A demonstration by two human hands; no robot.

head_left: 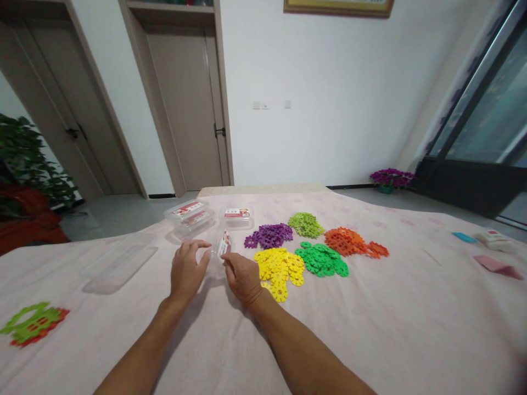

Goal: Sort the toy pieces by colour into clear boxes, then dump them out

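My left hand (187, 270) and my right hand (242, 277) meet over a small clear plastic box (220, 249) with a red and white label, tilted up on the pink cloth (370, 318). Both hands curl their fingers round its sides. Just right of my right hand lies a yellow pile of flat snowflake pieces (280, 266). Beyond it are a green pile (323, 259), a purple pile (269, 236), a light green pile (306, 224) and an orange pile (349, 242).
Two more clear labelled boxes (190, 216) (236, 217) stand behind the hands. A clear lid or tray (119, 262) lies at left. A green and red built piece (33, 323) sits at the near left edge. Small cards and a box (492, 247) lie far right.
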